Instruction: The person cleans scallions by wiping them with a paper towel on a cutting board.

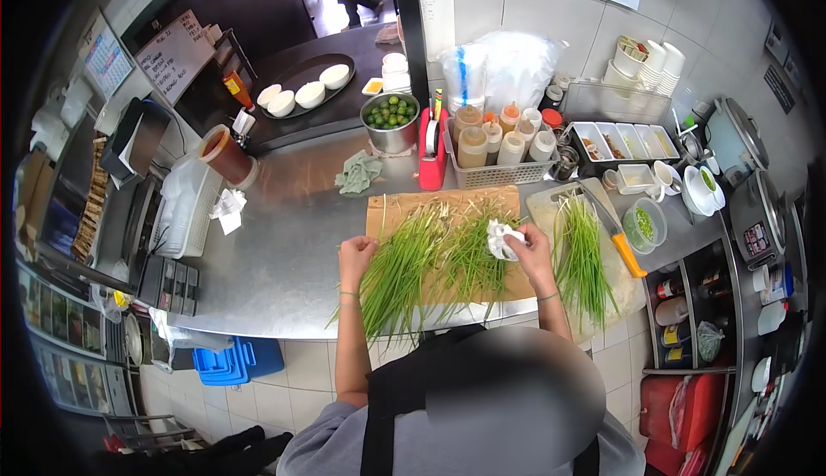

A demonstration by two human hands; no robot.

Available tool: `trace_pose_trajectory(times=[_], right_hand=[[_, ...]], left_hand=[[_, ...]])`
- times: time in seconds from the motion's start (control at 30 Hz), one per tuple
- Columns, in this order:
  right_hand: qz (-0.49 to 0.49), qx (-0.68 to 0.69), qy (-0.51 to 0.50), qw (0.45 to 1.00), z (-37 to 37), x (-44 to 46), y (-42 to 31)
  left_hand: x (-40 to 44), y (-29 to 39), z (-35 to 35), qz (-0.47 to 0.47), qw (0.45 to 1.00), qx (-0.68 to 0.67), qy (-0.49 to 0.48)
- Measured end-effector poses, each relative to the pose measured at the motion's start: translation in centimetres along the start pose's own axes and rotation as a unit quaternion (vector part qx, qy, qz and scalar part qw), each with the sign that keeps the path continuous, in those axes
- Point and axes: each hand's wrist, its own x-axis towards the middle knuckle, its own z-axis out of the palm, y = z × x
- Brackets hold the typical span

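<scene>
My right hand (535, 256) pinches a crumpled white paper towel (506, 240) above the right side of a sheet of brown cardboard (391, 207). Spread over that cardboard are two heaps of thin spring onions, a larger left heap (400, 265) and a right heap (471, 261), their pale root ends toward the back. My left hand (357, 259) is closed at the cardboard's left edge, beside the left heap; what its fingers hold, if anything, is hidden. Another bunch of spring onions (581, 261) lies on a worn cutting board (624, 291), next to a knife with an orange handle (628, 255).
Behind the cardboard stand a basket of squeeze bottles (503, 175), a red tape dispenser (432, 162) and a metal pot of green limes (391, 123). A green cloth (359, 172) lies on the steel counter (284, 261). A tub of chopped greens (644, 225) sits right of the board.
</scene>
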Motion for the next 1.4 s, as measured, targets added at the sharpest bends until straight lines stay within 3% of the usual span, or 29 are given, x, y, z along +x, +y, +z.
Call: trace_pose_trajectory(times=[0.1, 0.2, 0.3, 0.4, 0.5, 0.57, 0.63, 0.83, 0.93, 1.03, 1.17, 1.27, 1.4], right_hand=[[-0.011, 0.005, -0.009, 1.0, 0.9, -0.1, -0.8], [-0.044, 0.045, -0.02, 0.998, 2.2, 0.4, -1.0], [-0.026, 0.133, -0.063, 0.989, 3.7, 1.2, -0.4], [0.025, 0.228, -0.07, 0.971, 4.5, 1.1, -2.5], [-0.068, 0.189, -0.063, 0.978, 5.4, 1.1, -2.1], [-0.124, 0.011, -0.068, 0.99, 4.1, 0.4, -2.5], [-0.202, -0.153, -0.052, 0.966, 3.1, 0.5, -2.1], [-0.23, -0.133, 0.068, 0.962, 2.4, 0.6, -4.7], [-0.232, -0.318, -0.062, 0.917, 2.2, 0.6, -2.9], [-0.104, -0.203, 0.023, 0.973, 2.1, 1.4, -1.0], [-0.1, -0.006, -0.05, 0.994, 2.3, 2.4, 0.8], [0.048, 0.14, -0.111, 0.983, 3.1, 1.3, -1.2], [0.067, 0.144, -0.082, 0.984, 3.4, 1.3, -0.4]], left_hand=[[-0.8, 2.3, 0.8, 0.023, 0.986, -0.155, -0.061], [-2.3, 6.6, 2.6, 0.01, 0.97, -0.212, -0.118], [-2.9, 9.1, 5.1, -0.004, 0.932, -0.279, -0.23], [-2.9, 9.4, 7.8, 0.003, 0.916, -0.261, -0.304], [-2.9, 9.5, 9.3, -0.003, 0.916, -0.249, -0.315], [-2.7, 9.5, 9.6, -0.003, 0.915, -0.256, -0.311], [-2.4, 9.3, 9.5, -0.001, 0.916, -0.271, -0.297], [-2.3, 8.9, 9.7, 0.022, 0.933, -0.211, -0.291], [-2.4, 8.8, 9.7, 0.051, 0.935, -0.196, -0.292], [-2.5, 8.9, 9.5, 0.047, 0.927, -0.214, -0.304], [-2.9, 9.1, 10.1, 0.071, 0.93, -0.211, -0.291], [-2.8, 8.7, 10.8, 0.101, 0.934, -0.183, -0.29], [-2.8, 8.6, 11.1, 0.116, 0.941, -0.153, -0.28]])
